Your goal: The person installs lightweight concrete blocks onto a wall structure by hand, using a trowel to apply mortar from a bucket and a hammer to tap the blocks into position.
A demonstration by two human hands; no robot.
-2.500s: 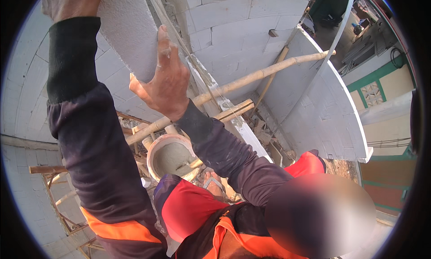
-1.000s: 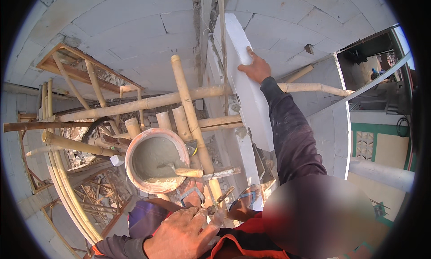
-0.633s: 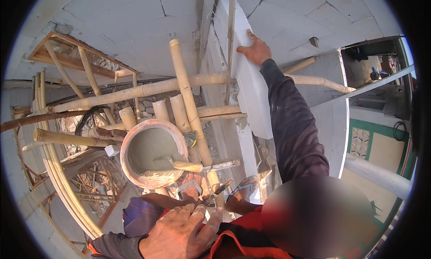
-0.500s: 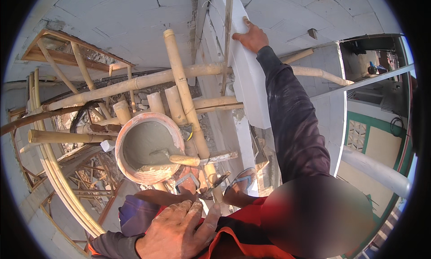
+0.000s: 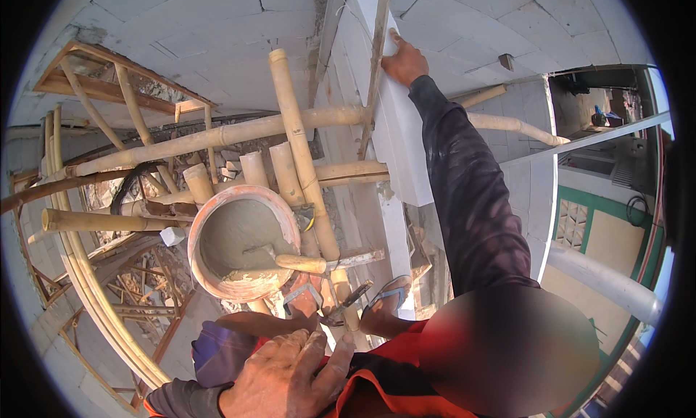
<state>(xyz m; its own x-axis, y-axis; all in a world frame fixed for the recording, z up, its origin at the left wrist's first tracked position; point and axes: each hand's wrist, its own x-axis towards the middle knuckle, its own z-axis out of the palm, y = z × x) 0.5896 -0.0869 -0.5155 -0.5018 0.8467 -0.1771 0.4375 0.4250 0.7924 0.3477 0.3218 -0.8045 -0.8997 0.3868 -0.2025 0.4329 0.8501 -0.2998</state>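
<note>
My right hand (image 5: 406, 60) reaches far forward and grips the upper part of a long white building block (image 5: 406, 146) standing along the wall line. The thumb lies along its edge; some fingers are hidden behind a thin upright wooden strip (image 5: 376, 70). My left hand (image 5: 286, 374) rests near my body with its fingers stretched out, holding nothing. In front of it stands a round bucket (image 5: 194, 247) of wet grey mortar (image 5: 235, 233). A trowel with a wooden handle (image 5: 301, 264) leans over the bucket's rim, its blade partly sunk in the mortar.
Bamboo poles (image 5: 293, 113) cross around the bucket as scaffolding. My sandalled feet (image 5: 384, 302) are on it, beside a dark-bladed tool (image 5: 355, 295). Grey block walls (image 5: 196, 26) rise ahead. A wooden frame (image 5: 109, 84) is at left; a thick pale pipe (image 5: 602, 280) is at right.
My right hand has shifted slightly left and down against the white block, with its fingers now behind the wooden strip. The block has tilted or shifted slightly left. My left hand stays put.
</note>
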